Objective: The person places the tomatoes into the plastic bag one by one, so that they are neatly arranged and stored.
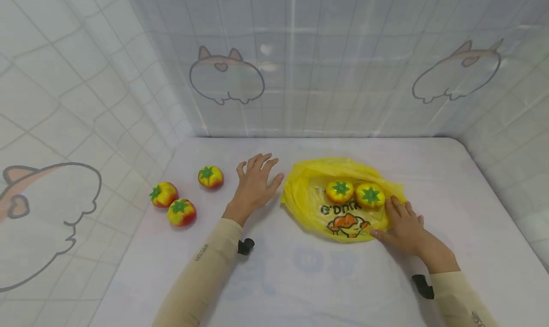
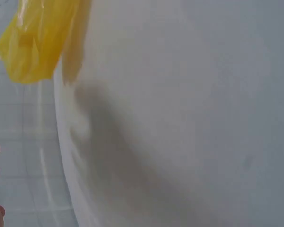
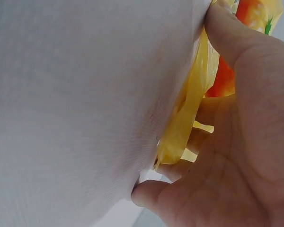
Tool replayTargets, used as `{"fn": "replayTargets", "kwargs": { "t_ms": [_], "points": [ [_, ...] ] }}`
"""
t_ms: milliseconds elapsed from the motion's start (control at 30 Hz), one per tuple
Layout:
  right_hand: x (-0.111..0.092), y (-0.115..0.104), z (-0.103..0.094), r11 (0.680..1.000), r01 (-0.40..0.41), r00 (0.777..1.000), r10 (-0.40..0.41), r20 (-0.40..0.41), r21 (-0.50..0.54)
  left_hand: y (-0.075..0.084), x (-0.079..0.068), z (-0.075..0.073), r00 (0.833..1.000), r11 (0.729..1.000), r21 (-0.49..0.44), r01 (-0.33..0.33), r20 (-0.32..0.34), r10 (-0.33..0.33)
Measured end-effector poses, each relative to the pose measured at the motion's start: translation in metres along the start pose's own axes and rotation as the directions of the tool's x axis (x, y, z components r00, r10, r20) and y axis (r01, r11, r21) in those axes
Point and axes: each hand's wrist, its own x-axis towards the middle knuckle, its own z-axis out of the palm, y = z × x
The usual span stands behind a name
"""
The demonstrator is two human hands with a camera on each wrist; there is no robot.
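I see the left hand (image 1: 256,188), fingers spread, between 3 red-yellow fruits (image 1: 182,214) and the yellow plastic bag (image 1: 302,208); 2 green-topped fruits (image 1: 340,193) lie within its outline; the right hand (image 1: 405,229), fingers splayed, touches its edge.

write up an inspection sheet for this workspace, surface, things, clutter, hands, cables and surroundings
Surface: white table, faint bluish marks.
Things: yellow bag with two red-and-yellow fruits within its outline; three loose fruits lie farther left.
Clutter: nothing seen.
Hands: left hand holds nothing, fingers spread, beside the bag; right hand touches the bag's right edge.
Cables: nothing seen.
Surroundings: pale walls with grid lines and animal drawings.
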Motion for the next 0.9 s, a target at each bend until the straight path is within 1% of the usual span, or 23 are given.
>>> {"fn": "replayTargets", "kwargs": {
  "t_ms": [100,200,300,533,700,900],
  "points": [
    [-0.001,0.0,0.001,1.0,-0.003,1.0,0.003,-0.006,0.006,-0.009,-0.002,-0.002,1.0,1.0,-0.014,0.022,-0.006,-0.022],
    [-0.001,0.0,0.002,1.0,-0.001,1.0,0.001,-0.011,0.013,-0.02,-0.005,-0.005,0.998,0.999,-0.024,0.048,-0.029,-0.048],
    [-0.001,0.0,0.002,1.0,0.001,1.0,-0.001,-0.014,0.014,-0.03,-0.009,-0.009,0.996,0.997,-0.016,0.074,-0.042,-0.075],
    [-0.001,0.0,0.003,1.0,-0.007,1.0,0.007,-0.008,0.006,-0.05,-0.017,-0.016,0.992,0.992,0.034,0.123,0.024,-0.124],
    [0.0,-0.002,0.005,1.0,-0.011,1.0,0.011,0.004,0.009,-0.067,-0.021,-0.024,0.986,0.985,0.06,0.164,0.023,-0.165],
    [-0.001,-0.002,0.0,1.0,-0.003,1.0,0.003,-0.009,-0.007,-0.083,-0.023,-0.03,0.978,0.976,0.077,0.203,0.027,-0.206]
  ]
}}
